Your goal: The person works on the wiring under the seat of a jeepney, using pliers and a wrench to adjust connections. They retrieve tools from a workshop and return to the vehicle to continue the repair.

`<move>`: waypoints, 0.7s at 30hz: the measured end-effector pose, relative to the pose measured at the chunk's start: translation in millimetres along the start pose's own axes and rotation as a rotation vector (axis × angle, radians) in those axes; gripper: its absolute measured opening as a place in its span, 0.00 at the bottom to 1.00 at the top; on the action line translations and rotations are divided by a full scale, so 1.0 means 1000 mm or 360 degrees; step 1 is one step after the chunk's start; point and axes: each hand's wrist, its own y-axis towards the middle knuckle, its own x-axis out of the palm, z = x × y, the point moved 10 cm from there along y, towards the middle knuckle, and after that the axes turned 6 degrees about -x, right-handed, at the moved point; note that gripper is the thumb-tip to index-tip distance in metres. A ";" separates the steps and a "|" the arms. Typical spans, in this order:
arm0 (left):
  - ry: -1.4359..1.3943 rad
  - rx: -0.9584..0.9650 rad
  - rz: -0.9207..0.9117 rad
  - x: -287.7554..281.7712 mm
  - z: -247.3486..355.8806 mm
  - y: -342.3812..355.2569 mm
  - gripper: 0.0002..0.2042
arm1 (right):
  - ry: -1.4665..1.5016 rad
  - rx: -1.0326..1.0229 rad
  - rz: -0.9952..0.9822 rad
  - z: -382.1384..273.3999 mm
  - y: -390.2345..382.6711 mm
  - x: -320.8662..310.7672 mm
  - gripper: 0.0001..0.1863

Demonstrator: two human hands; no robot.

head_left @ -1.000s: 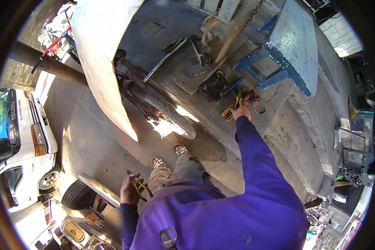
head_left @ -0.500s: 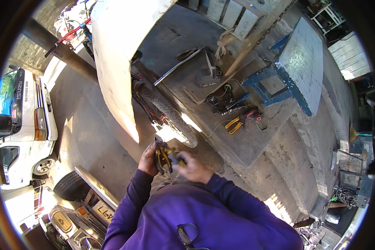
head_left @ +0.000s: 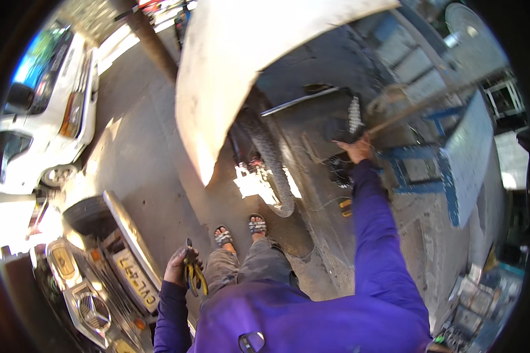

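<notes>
My left hand [head_left: 178, 266] hangs at my side, closed around a pair of yellow-handled pliers [head_left: 193, 275] that point down. My right hand [head_left: 357, 151] is stretched far forward in a purple sleeve and rests on the dark, cluttered bench top [head_left: 312, 126], at a heap of dark tools [head_left: 338, 167]. Whether its fingers hold anything cannot be told. A long metal bar [head_left: 300, 100] lies on the bench beyond it. Another yellow-handled tool [head_left: 345, 206] lies on the bench near my right forearm.
A big white panel [head_left: 241, 65] hangs over a black tyre [head_left: 271, 162] ahead of my sandalled feet [head_left: 241, 230]. A blue metal frame [head_left: 447, 159] stands at the right. A white car [head_left: 47, 106] is parked left. A second car's front with its grille [head_left: 94, 294] is at lower left.
Both hands held the pliers together in front of me half a second ago. Now the left hand has dropped to my side with them and the right hand has reached out to the bench.
</notes>
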 end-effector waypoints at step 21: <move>-0.1380 0.0292 0.0714 -0.300 -0.395 -0.197 0.10 | 0.0825 -0.0681 -0.0294 -0.240 -0.194 -0.068 0.47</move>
